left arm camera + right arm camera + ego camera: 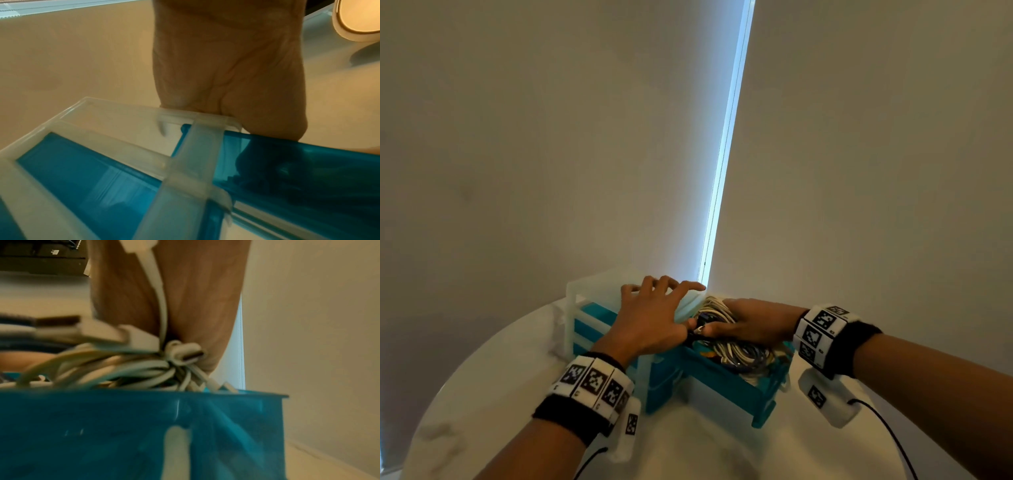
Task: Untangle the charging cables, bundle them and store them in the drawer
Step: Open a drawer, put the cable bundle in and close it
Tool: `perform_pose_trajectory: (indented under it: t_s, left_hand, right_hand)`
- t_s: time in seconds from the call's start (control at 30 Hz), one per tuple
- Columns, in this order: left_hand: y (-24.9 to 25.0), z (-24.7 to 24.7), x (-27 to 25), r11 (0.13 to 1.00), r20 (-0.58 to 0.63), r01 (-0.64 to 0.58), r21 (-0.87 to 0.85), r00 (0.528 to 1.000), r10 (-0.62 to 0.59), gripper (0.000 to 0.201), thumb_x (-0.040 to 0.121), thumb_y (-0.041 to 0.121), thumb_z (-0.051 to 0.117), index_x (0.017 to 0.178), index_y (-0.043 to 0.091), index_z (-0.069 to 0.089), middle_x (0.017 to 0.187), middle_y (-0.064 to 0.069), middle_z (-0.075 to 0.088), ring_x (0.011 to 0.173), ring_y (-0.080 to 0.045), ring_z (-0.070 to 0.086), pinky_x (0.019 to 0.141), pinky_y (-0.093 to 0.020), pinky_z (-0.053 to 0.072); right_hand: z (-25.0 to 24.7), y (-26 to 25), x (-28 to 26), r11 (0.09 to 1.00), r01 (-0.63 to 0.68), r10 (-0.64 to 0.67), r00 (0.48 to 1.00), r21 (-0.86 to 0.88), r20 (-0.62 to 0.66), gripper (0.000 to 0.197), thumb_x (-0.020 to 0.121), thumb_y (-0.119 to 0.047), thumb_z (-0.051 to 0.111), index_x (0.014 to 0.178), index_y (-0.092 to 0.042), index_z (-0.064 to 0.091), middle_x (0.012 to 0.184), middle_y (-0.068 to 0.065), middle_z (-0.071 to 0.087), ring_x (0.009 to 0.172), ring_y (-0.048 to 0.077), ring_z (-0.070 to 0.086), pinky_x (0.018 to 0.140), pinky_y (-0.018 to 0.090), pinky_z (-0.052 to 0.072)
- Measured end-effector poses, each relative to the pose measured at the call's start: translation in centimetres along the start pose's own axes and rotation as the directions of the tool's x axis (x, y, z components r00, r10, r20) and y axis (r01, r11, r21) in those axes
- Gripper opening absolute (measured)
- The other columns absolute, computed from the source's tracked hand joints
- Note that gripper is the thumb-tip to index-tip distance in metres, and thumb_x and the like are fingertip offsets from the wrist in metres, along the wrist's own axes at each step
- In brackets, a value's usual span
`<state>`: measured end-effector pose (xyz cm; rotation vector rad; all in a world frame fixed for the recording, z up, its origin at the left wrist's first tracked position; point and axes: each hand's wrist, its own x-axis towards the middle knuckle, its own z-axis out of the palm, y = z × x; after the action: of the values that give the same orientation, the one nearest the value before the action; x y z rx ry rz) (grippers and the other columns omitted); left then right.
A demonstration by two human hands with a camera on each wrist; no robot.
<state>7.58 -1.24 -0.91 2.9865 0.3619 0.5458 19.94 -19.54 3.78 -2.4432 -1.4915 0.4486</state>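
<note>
Head view: on the white worktop (524, 404), the pulled-out teal drawer (726, 383) is filled by bundled charging cables (736, 353), pressed down and grasped by the right hand (753, 322). Behind, the translucent drawer unit (592, 291) is steadied by the flat, released left hand (647, 318).

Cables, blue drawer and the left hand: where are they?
cables (736, 353): head view, white coils.
blue drawer (736, 394): head view, side wall.
left hand (650, 318): head view, back of hand.

Round white marbled table (722, 445) — behind it pale roller blinds (517, 137), a bright slit (726, 144) between them
</note>
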Motion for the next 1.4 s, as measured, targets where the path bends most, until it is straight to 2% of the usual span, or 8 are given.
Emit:
perform_pose_trajectory:
  t_s: [0.2, 0.37, 0.73, 0.83, 1.03, 1.17, 1.3, 1.4]
  left_hand:
    - [-0.2, -1.2, -0.3, 0.987, 0.085, -0.103, -0.125, 0.99, 0.114, 0.047, 0.117, 0.041, 0.025, 0.162, 0.056, 0.022, 0.174, 0.01, 0.028, 0.156, -0.024, 0.024, 0.128, -0.054, 0.018]
    - [0.0, -0.2, -0.3, 0.987, 0.121, -0.158, 0.026, 0.981, 0.154, 0.056, 0.11, 0.064, 0.019, 0.163, 0.059, 0.004, 0.178, 0.018, 0.011, 0.161, -0.023, 0.017, 0.128, -0.062, 0.017]
    - [2.9, -0.6, 1.8, 0.922, 0.312, -0.373, 0.104, 0.892, 0.326, 0.07, 0.112, 0.033, 0.037, 0.171, 0.033, 0.0, 0.179, 0.012, -0.001, 0.164, -0.015, 0.006, 0.13, -0.063, -0.002]
    - [1.9, -0.9, 2.1, 0.948, 0.316, -0.315, 0.042, 0.905, 0.286, 0.06, 0.116, 0.036, 0.028, 0.171, 0.038, 0.003, 0.179, 0.013, 0.004, 0.164, -0.013, 0.006, 0.131, -0.059, -0.001]
    - [0.1, -0.8, 2.2, 0.974, 0.302, -0.225, -0.008, 0.929, 0.216, 0.054, 0.117, 0.041, 0.024, 0.169, 0.043, 0.007, 0.178, 0.013, 0.009, 0.164, -0.014, 0.008, 0.132, -0.054, 0.003]
    - [0.3, -1.1, 1.8, 0.978, 0.289, -0.204, -0.042, 0.935, 0.207, 0.052, 0.118, 0.037, 0.026, 0.168, 0.043, 0.015, 0.178, 0.012, 0.015, 0.163, -0.014, 0.011, 0.132, -0.055, 0.004]
    - [0.4, -1.5, 2.0, 0.98, 0.289, -0.182, -0.078, 0.937, 0.197, 0.051, 0.117, 0.037, 0.03, 0.167, 0.044, 0.02, 0.176, 0.014, 0.021, 0.161, -0.013, 0.013, 0.131, -0.054, 0.006]
    - [0.5, -1.7, 2.2, 0.981, 0.296, -0.175, -0.088, 0.935, 0.194, 0.051, 0.117, 0.034, 0.033, 0.166, 0.045, 0.025, 0.175, 0.013, 0.025, 0.159, -0.013, 0.016, 0.129, -0.055, 0.008]
  right_hand:
    - [0.5, 0.9, 0.6, 0.996, 0.057, -0.059, 0.998, 0.062, 0.023, 0.052, 0.104, -0.059, 0.056, 0.133, -0.016, 0.068, 0.12, 0.006, 0.08, 0.105, 0.021, 0.078, 0.1, 0.036, 0.062]
    - [0.7, 0.9, 0.4, 0.986, 0.037, -0.052, 0.995, 0.165, 0.088, 0.065, 0.101, -0.07, 0.051, 0.134, -0.017, 0.066, 0.123, 0.008, 0.078, 0.113, 0.026, 0.076, 0.107, 0.047, 0.059]
    - [1.2, 1.8, -1.3, 0.848, -0.161, 0.067, 0.978, 0.504, 0.2, 0.041, 0.11, -0.057, 0.044, 0.13, -0.023, 0.056, 0.119, 0.008, 0.074, 0.106, 0.023, 0.075, 0.097, 0.033, 0.062]
    - [1.3, 1.6, 0.1, 0.956, -0.165, 0.149, 0.985, 0.242, 0.084, 0.088, 0.086, -0.092, 0.046, 0.133, -0.02, 0.066, 0.124, 0.01, 0.077, 0.113, 0.028, 0.075, 0.108, 0.047, 0.058]
    - [0.3, 0.4, -0.1, 0.927, -0.203, 0.049, 0.899, -0.316, -0.435, 0.072, 0.092, -0.083, 0.053, 0.109, -0.014, 0.069, 0.098, 0.004, 0.074, 0.082, 0.018, 0.067, 0.071, 0.032, 0.054]
    - [-0.8, -0.7, -3.2, 0.965, 0.002, -0.113, 0.904, -0.261, -0.413, 0.063, 0.097, -0.074, 0.056, 0.132, -0.022, 0.064, 0.125, -0.005, 0.064, 0.105, 0.012, 0.063, 0.085, 0.027, 0.052]
    - [-0.1, -1.1, -7.4, 0.976, 0.119, -0.15, 0.975, -0.184, -0.162, 0.086, 0.087, -0.085, 0.06, 0.155, -0.035, 0.044, 0.153, -0.013, 0.046, 0.133, 0.008, 0.051, 0.113, 0.035, 0.049]
    - [2.0, 1.0, -9.5, 0.959, 0.153, -0.177, 0.981, -0.239, -0.082, 0.122, 0.071, -0.086, 0.078, 0.167, -0.041, 0.018, 0.172, -0.021, 0.019, 0.155, 0.004, 0.026, 0.13, 0.031, 0.026]
